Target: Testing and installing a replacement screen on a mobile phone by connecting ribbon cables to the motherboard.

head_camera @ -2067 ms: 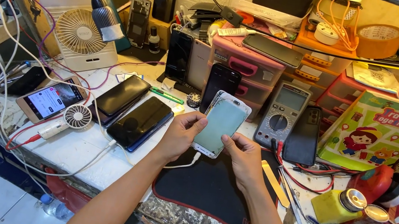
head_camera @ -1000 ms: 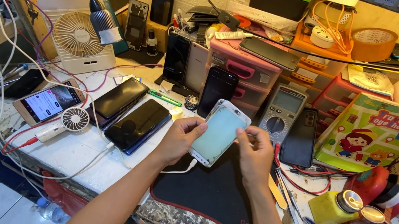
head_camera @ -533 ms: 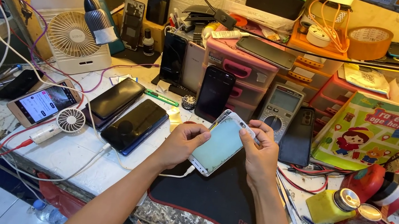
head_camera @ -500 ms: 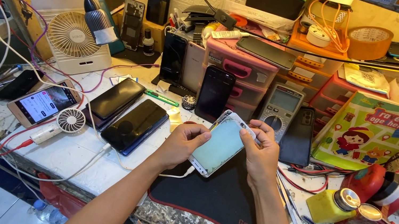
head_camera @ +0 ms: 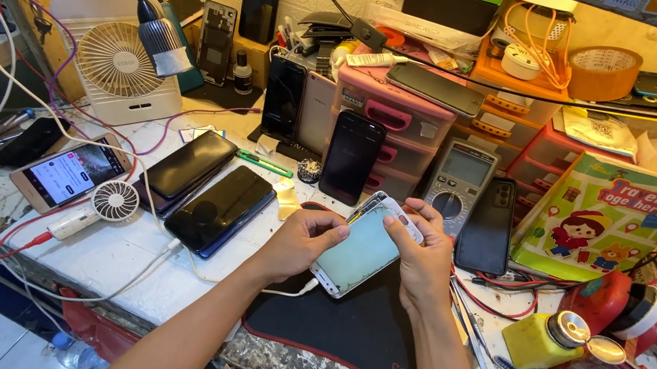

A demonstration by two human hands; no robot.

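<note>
Both hands grip one white-edged smartphone with a pale green screen, tilted above the black cloth mat near the front of the worn white counter. The left hand closes on its lower left edge, the right hand on the upper right edge, thumb on the glass. A white cable leaves the phone's bottom. Two dark glossy phones lie to the left, a grey multimeter just behind

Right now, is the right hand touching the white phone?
Touching. The head view shows the right hand with fingers wrapped on the white phone's edge.
</note>
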